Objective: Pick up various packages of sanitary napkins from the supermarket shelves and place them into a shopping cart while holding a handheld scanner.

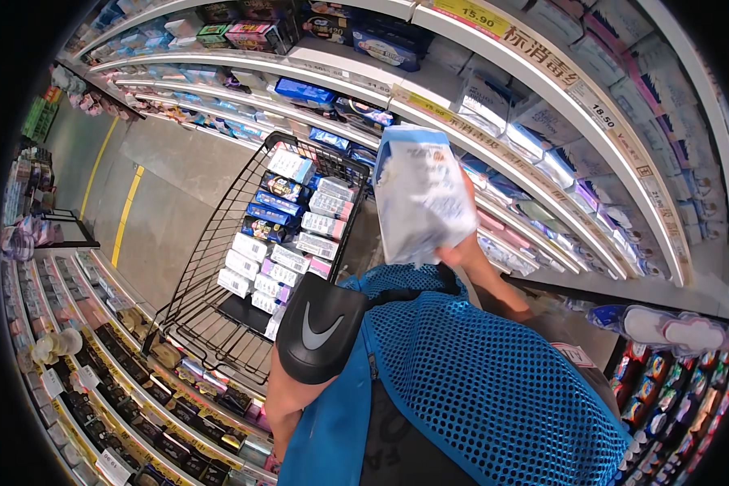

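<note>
In my right hand (pixel 460 248) is a soft white and light blue package (pixel 421 190), gripped along its right and lower edge. It looks like a pack of sanitary pads and is slightly blurred, held up in front of the right-hand shelves. My left forearm (pixel 293 398) rises from the lower edge, with a rounded black piece bearing a grey curved mark (pixel 320 328) covering the hand, so its fingers are hidden. Past it stands a black wire shopping cart (pixel 193 279), where several white packs (pixel 328 225) and dark blue packs (pixel 277 209) lie in rows.
Stocked shelves (pixel 535 154) run along the far side and right, filled with similar packs. Another shelf unit (pixel 130 389) curves around the lower left. Grey floor with yellow lines (pixel 127 215) stretches away at left. My blue mesh vest (pixel 486 356) fills the lower middle.
</note>
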{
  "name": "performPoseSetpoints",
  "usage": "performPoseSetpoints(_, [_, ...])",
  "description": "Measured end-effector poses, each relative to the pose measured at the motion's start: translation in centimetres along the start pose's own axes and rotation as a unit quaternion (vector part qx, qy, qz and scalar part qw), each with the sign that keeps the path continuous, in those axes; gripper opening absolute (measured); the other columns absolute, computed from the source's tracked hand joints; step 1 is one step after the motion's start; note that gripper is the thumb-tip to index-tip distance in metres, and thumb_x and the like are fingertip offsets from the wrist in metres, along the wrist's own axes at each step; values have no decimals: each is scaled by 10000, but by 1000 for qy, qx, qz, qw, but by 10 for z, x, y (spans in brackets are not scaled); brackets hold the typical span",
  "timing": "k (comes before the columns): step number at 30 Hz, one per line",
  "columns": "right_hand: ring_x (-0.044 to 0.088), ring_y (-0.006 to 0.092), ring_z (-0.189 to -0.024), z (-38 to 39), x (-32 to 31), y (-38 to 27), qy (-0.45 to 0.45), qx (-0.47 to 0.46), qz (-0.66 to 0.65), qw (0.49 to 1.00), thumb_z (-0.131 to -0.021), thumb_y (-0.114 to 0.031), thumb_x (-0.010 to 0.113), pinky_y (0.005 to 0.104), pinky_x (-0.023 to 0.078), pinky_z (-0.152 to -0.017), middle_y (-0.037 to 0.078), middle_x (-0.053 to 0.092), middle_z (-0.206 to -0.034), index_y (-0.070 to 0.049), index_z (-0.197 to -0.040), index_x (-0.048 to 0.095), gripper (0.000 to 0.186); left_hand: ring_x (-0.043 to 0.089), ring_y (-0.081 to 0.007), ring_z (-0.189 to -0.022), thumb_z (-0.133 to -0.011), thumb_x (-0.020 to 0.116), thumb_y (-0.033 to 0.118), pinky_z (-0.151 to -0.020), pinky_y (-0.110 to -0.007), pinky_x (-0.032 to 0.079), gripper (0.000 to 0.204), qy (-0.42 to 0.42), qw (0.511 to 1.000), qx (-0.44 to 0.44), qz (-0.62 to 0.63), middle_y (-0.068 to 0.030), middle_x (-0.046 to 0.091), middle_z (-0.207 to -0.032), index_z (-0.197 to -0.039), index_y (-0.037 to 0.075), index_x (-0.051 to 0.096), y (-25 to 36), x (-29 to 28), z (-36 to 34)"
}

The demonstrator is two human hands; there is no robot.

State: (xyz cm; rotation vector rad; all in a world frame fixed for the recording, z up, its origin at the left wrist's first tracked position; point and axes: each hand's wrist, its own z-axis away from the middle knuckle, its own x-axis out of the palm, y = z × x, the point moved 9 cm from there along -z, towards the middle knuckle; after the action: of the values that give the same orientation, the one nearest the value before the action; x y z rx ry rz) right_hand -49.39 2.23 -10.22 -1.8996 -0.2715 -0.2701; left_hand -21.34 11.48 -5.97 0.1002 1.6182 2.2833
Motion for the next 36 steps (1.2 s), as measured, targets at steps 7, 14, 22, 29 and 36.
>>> performPoseSetpoints(7, [354, 291, -1236, 6, 66, 21, -4, 248, -478, 843, -691, -721, 497, 505, 280, -1001, 117, 343, -1402, -165, -1380, 328, 901, 572, -142, -894, -616, 801, 44, -778, -286, 464, 581, 14, 1000, 10, 7, -88, 611, -1021, -1125, -1, 525, 2, 1, 4])
performPoseSetpoints(14, [383, 285, -1195, 29, 83, 51, 83, 381, -518, 761, -686, -728, 444, 446, 309, -949, 91, 390, -1381, -180, -1344, 394, 858, 622, -135, -752, -636, 732, 16, -685, -284, 490, 353, 48, 992, 116, 13, -95, 664, -825, -960, -29, 599, 30, 6, -10])
performPoseSetpoints(22, [414, 297, -1196, 46, 99, 64, 112, 438, -422, 786, -712, -707, 439, 448, 350, -945, 102, 410, -1357, -165, -1340, 406, 830, 592, -116, -852, -674, 736, -18, -762, -262, 470, 376, 64, 989, 23, 129, -67, 651, -941, -1021, -19, 590, -1, -4, -23])
performPoseSetpoints(29, [357, 314, -1270, 29, 99, 62, 92, 317, -332, 884, -825, -661, 380, 440, 283, -1053, 123, 349, -1405, -144, -1411, 263, 790, 542, -91, -891, -686, 730, 32, -805, -265, 442, 404, -8, 962, 64, 266, -27, 618, -981, -1060, 12, 579, -10, 0, -27])
performPoseSetpoints(36, [452, 280, -1185, 45, 105, 153, -103, 501, -63, 857, -844, -453, 504, 444, 393, -948, 118, 429, -1322, -121, -1387, 269, 678, 598, -360, -876, -676, 713, 113, -745, -370, 464, 506, 16, 991, 70, 116, -165, 619, -946, -1126, 26, 498, -31, -9, 1])
